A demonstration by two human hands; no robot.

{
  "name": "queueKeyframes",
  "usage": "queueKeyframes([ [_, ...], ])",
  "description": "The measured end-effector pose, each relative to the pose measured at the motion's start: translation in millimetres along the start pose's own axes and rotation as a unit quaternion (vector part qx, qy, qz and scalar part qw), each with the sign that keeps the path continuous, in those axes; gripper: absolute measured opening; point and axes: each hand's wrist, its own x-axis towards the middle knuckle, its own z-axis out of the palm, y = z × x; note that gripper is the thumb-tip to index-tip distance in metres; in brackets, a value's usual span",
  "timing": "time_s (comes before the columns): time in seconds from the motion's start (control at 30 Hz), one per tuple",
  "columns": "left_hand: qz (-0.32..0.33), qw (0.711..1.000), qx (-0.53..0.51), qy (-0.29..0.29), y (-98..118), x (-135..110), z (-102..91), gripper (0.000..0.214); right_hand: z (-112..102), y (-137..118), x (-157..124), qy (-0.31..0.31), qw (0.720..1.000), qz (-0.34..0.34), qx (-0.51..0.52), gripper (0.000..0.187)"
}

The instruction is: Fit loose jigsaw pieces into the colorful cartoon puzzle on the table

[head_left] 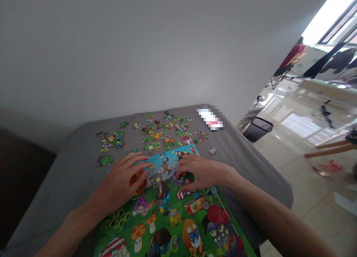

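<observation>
Your left hand (119, 182) and right hand (202, 171) curl over the green cartoon cardboard jigsaw puzzle (170, 212), grip unclear; a sideways drag could split it.

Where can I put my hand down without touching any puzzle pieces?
Bare grey cloth lies left of the left hand, beside the assembled jigsaw puzzle. Another patch lies right of the right hand, past the puzzle's edge. It's crowded above both hands, where loose puzzle pieces lie scattered.

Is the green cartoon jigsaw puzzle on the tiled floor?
No, the green cartoon jigsaw puzzle lies on a gray cloth-covered surface, with the left hand and right hand at its far edge.
</observation>
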Motion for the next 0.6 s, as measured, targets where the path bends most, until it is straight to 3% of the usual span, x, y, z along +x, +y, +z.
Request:
queueKeyframes([
  [0.3, 0.037, 0.999, 0.006, -0.032, 10, -5, 5.7, 0.049, 3, -1, 2, 0.001, 1.000, 0.004, 0.001, 0.023],
  [0.6, -0.009, 0.999, 0.032, 0.002, 2, -5, 8.5, 0.057, 3, 0, 2, -0.004, 1.000, 0.005, -0.002, 0.023],
])
